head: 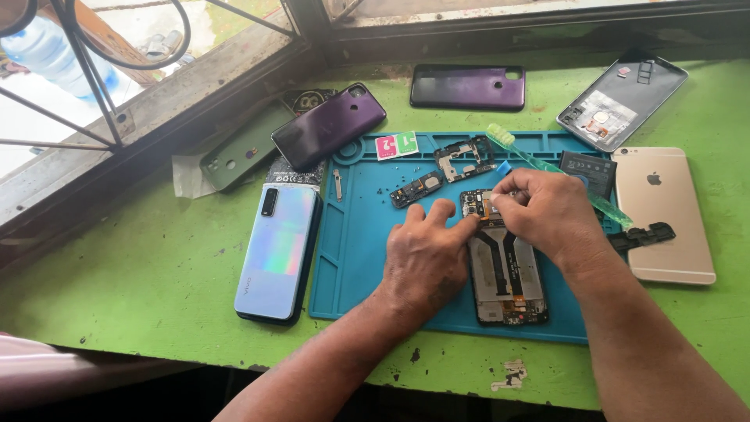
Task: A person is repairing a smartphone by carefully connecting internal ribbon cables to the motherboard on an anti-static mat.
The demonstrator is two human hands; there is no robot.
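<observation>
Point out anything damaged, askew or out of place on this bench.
The green tabletop has chipped paint, with a pale flake at its front edge. Small loose screws lie scattered on the blue mat. The opened phone under both hands is dismantled, not visibly broken.

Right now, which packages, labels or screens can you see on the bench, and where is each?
Small packet: top of the blue mat, rectangular, pink and green halves.
Label: inside the grey back cover, top right, whitish rectangle.
Black printed strip: above the iridescent phone, white markings.
No lit screens.
</observation>
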